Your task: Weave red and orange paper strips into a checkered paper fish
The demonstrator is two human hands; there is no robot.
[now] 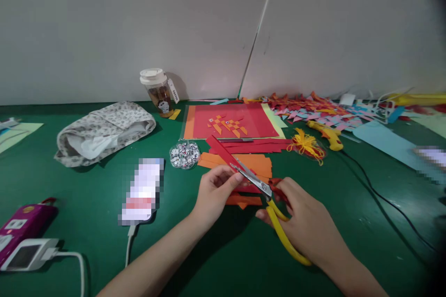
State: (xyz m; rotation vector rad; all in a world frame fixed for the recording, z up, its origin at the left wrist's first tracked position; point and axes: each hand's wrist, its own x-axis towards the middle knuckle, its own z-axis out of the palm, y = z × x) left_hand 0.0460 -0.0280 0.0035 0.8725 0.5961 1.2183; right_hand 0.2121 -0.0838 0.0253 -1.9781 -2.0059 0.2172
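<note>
My left hand [218, 190] pinches a red paper strip [220, 149], which slants up and to the left. In my right hand [303, 213] is a pair of scissors [287, 241] with yellow handles. Their metal blades reach to the strip beside my left thumb; whether they are cutting into it I cannot tell. A dark red-orange scrap [278, 186] shows at my right fingers. Below my hands lie orange paper strips [258, 162], partly hidden, with red strips [265, 145] behind them. Woven orange paper fish [232, 125] rest on a red sheet [258, 118] farther back.
Googly eyes [184, 154] lie left of the strips. Yellow string [306, 144] and a yellow glue gun [327, 134] with a black cord sit right, before a paper heap [310, 106]. Leftward are a charging phone [142, 190], cloth bag [104, 132], lidded cup [158, 93] and purple pack [29, 225].
</note>
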